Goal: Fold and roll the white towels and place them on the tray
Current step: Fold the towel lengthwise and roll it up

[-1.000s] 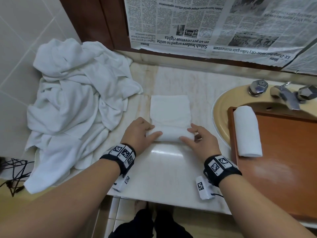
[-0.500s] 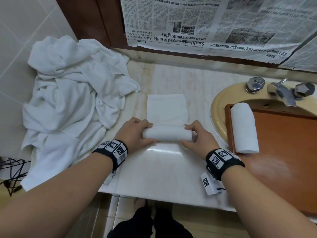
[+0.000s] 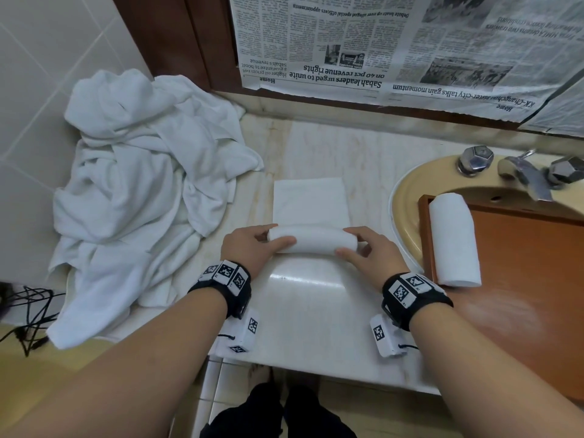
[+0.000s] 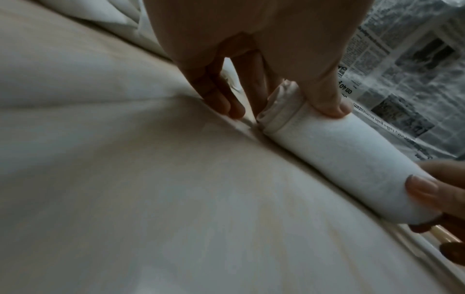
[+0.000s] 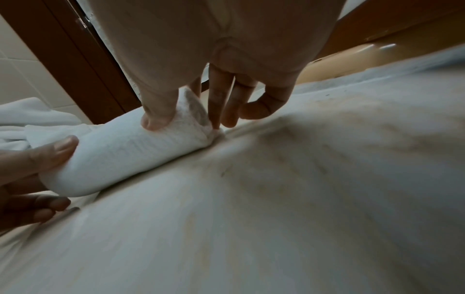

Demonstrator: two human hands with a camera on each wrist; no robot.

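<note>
One rolled towel (image 3: 454, 240) lies on the tray (image 3: 521, 279) at its left edge; left hand (image 3: 249, 248) and right hand (image 3: 369, 251) grip the half-rolled towel (image 3: 311, 243) mid-counter; a pile (image 3: 142, 184) waits at the left edge.

The tray (image 3: 524, 279) runs off the right edge, its far side out of sight. The faucet (image 3: 534, 178) is cut there too. Both wrist views smear the tabletop (image 4: 176, 199) with blur, and the newspaper (image 3: 379, 42) is clipped at the top.
</note>
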